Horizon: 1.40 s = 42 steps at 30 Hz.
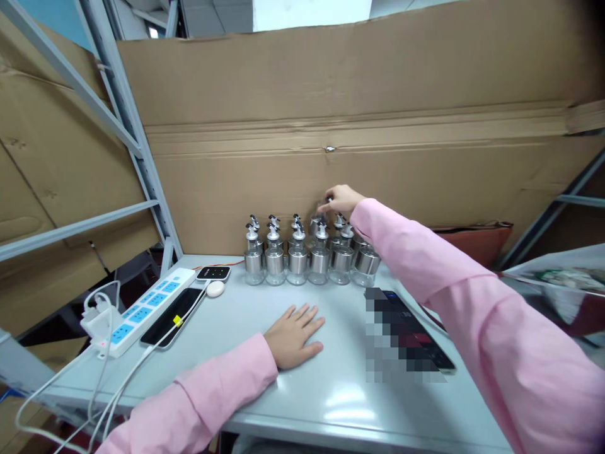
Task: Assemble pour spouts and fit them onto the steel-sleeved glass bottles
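Two rows of glass dispenser bottles (297, 257) stand at the back of the table (265, 403). Each has a steel band round its body and a white-and-black spout top. My right hand (344, 198) reaches over the rows, its fingers pinched round the black top of a back-row bottle (316, 221). That bottle sits higher than its neighbours and looks slightly blurred; its lower part is hidden behind the front row. My left hand (293, 337) lies flat on the tabletop in front of the bottles, fingers spread, holding nothing.
On the left lie a white power strip (142, 312), a black phone (172, 318) with cables, a small black device (213, 273) and a white round object (215, 289). Another phone (411, 331) lies under my right arm. Cardboard (283, 183) walls the back.
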Tool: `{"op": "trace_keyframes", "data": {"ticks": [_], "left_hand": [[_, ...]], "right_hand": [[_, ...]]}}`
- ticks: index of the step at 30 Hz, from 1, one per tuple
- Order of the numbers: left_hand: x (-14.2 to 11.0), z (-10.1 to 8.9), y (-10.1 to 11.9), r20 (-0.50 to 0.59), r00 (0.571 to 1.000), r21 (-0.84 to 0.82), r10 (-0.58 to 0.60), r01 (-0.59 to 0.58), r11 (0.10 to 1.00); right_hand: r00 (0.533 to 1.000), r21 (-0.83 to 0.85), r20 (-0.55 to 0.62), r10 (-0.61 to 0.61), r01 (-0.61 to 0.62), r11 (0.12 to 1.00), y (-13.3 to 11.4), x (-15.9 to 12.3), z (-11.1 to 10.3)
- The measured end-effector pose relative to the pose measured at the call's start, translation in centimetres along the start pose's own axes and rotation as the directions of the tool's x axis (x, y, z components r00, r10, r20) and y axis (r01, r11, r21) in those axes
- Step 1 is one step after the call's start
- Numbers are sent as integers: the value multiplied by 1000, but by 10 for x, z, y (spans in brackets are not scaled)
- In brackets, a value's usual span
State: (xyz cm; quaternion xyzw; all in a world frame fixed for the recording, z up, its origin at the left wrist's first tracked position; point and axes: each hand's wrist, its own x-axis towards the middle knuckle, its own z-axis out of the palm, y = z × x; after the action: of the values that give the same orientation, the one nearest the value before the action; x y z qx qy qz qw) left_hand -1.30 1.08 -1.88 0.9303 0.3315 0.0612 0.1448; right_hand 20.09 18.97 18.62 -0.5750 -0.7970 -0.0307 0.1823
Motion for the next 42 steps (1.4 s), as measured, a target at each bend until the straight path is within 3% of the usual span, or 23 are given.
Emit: {"op": "trace_keyframes", "data": {"ticks": [2, 3, 5, 7, 9, 11, 13, 16, 18, 22, 27, 36, 42], "left_hand": [[0, -1, 1, 3, 1000, -6, -5, 5, 1000], [0, -1, 1, 2, 1000, -9, -6, 6, 1000], [0, -2, 2, -7, 1000, -14, -8, 8, 1000], [0, -2, 3, -17, 1000, -25, -17, 16, 1000], [0, -2, 3, -11, 1000, -51, -23, 23, 998], [0, -3, 2, -2, 1000, -100, -27, 27, 995], [0, -4, 0, -4, 999, -182, -48, 47, 982], [1, -3, -3, -33, 992, -333, -121, 103, 937], [2, -2, -6, -78, 988, -423, -136, 91, 902], [2, -2, -8, -169, 982, -561, -90, -21, 827], [2, -3, -8, -231, 965, -680, -124, -68, 730], [4, 1, -9, -278, 954, -655, -113, -103, 748], [2, -1, -7, -260, 961, -658, -95, -104, 746]], "right_hand": [[971, 90, -238, -3, 25, 996, -2, -9, -16], [927, 124, -375, 15, 34, 992, -4, -16, -24], [782, 166, -618, 81, 30, 986, -12, -33, -39], [659, 152, -750, 55, 92, 984, -24, -56, -52], [622, 98, -783, -23, 159, 982, -37, -82, -60], [668, 55, -739, -91, 195, 979, -47, -109, -60], [758, 77, -640, -124, 224, 972, -53, -134, -48], [921, 268, -367, -133, 242, 933, -55, -162, -15], [960, 376, -247, -135, 223, 899, -57, -174, 9], [979, 504, -160, -124, 189, 843, -65, -182, 39], [989, 632, -100, -110, 149, 761, -78, -181, 50], [982, 641, -71, -178, 181, 746, -82, -196, 60], [990, 743, -110, -87, 140, 654, -85, -199, 62]]}}
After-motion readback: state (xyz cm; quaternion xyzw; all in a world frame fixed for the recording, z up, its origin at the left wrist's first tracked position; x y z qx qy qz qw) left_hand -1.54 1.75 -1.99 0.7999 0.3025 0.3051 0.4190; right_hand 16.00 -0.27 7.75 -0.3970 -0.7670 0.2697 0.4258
